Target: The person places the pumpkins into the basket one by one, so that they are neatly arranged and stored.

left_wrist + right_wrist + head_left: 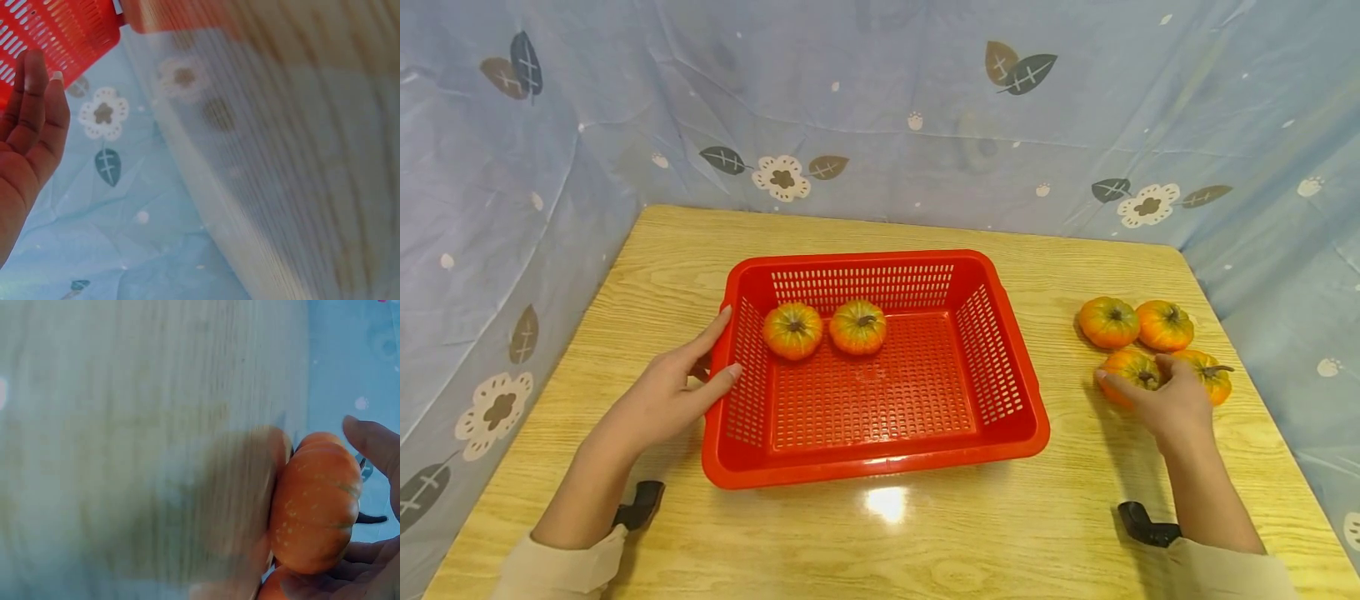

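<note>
While spread left fingers (706, 337) touch basket (880, 472) | right fingers (1170, 367) curve round pumpkin (1124, 364)

The left hand (673, 387) grips a red basket (880, 472); the right hand (1182, 407) spans a pumpkin (1126, 365).

bright head view, white glare on table (940, 533), soft shadows, dimmer bluish wrist views

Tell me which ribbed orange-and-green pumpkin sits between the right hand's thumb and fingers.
The near-left pumpkin of the four right of the red rectangular plastic basket: the bare right hand straddles it alone.
</note>
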`<act>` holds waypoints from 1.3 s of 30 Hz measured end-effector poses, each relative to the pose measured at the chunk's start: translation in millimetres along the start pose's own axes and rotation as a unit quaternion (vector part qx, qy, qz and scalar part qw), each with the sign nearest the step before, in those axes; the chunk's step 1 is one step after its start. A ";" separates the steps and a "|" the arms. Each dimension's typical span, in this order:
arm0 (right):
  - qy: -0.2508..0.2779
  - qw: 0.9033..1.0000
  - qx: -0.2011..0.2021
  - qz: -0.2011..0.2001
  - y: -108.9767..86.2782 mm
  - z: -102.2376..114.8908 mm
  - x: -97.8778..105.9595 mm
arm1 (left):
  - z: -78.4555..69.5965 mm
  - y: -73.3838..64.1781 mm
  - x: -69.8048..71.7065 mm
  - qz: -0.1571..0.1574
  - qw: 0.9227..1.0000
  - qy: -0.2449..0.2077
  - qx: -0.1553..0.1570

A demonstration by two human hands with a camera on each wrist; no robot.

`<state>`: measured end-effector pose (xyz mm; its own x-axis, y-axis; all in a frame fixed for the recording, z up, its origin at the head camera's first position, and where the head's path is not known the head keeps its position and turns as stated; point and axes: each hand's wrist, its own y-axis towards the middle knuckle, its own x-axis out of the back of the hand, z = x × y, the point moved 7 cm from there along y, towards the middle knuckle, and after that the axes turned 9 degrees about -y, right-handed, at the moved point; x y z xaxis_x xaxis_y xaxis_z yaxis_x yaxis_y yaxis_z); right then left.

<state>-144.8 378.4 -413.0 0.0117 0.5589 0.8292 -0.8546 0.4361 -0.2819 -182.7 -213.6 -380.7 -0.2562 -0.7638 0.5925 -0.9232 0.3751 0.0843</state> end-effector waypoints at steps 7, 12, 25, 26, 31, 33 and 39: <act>-0.002 1.000 -0.015 0.008 -2.4 -8.5 -5.6 | 0.2 0.2 -0.5 0.003 1.000 0.002 0.002; -0.012 1.000 -0.018 0.009 -0.9 -10.1 -5.4 | 0.8 -0.8 -0.6 0.006 1.000 -0.004 0.004; 0.006 1.000 -0.004 0.015 -4.1 1.5 -2.4 | 0.1 0.1 -0.2 0.004 1.000 0.001 0.001; 0.012 1.000 0.002 0.017 -4.5 4.8 -1.0 | -0.1 0.2 0.0 0.003 1.000 0.002 0.000; 0.012 0.999 0.035 0.017 -5.3 27.3 10.3 | -2.0 1.3 1.0 0.001 1.000 0.005 -0.009; 0.009 0.999 0.048 0.011 -5.3 37.8 15.1 | -1.8 1.3 0.8 0.003 1.000 0.005 -0.007; -0.001 0.996 0.088 0.002 -2.4 69.0 22.4 | -0.4 0.3 -0.6 0.008 1.000 0.004 0.006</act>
<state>-178.3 341.2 -360.5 0.0070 0.5593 0.8289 -0.9325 0.3029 -0.1965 -182.8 -212.8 -380.7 -0.2692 -0.7528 0.6007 -0.9222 0.3812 0.0645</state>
